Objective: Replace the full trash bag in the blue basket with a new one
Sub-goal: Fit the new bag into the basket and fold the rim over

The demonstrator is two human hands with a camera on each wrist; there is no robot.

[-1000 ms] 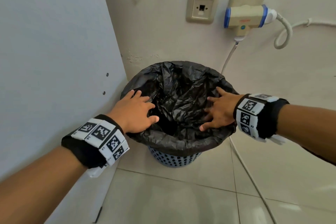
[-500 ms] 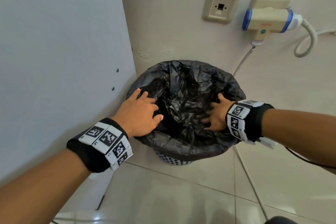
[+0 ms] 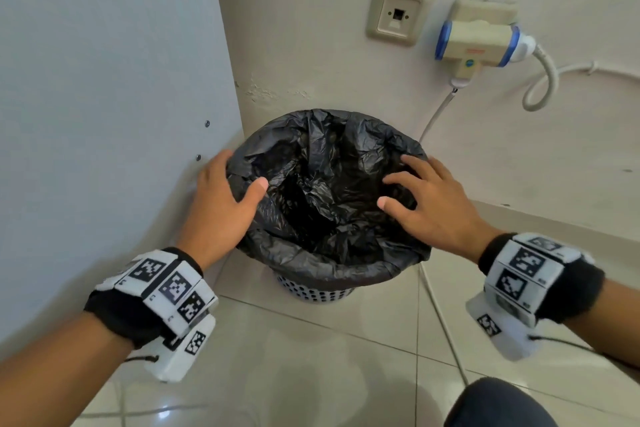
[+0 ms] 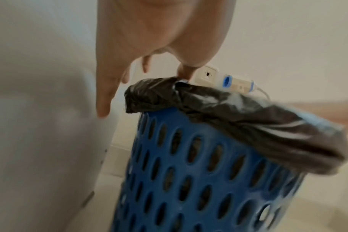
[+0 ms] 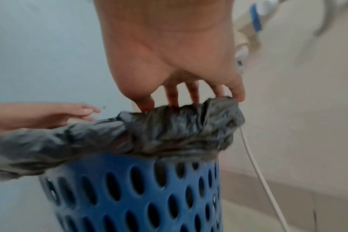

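Resting on the left side of the rim, the left hand (image 3: 221, 204) has its fingers relaxed, with the thumb lying on the black trash bag (image 3: 322, 191). The right hand (image 3: 433, 204) is spread, and its fingertips (image 5: 237, 95) touch the folded edge of the bag on the right side. This one bag lines the one blue basket (image 4: 189, 180), which stands on the tiled floor (image 3: 311, 374) in a corner. On the wall behind are two sockets, one socket (image 3: 396, 15) with nothing in it and one adapter (image 3: 479, 43) with a white cable (image 5: 256, 164).
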